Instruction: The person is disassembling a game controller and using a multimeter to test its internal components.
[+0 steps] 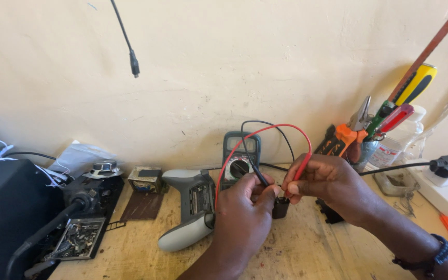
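Left hand (242,215) pinches a black probe (259,179), right hand (327,184) pinches a red probe (299,173), both touching a small black component (280,208).

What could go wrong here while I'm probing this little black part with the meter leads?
Possible risks:
1. Both hands, left hand and right hand, crowd the small black part; a probe tip might slip and bridge contacts.
2. The red lead and black lead loop over the multimeter; a tug could tip it off the wall.
3. The part looks loosely held, so it may shift and break contact.
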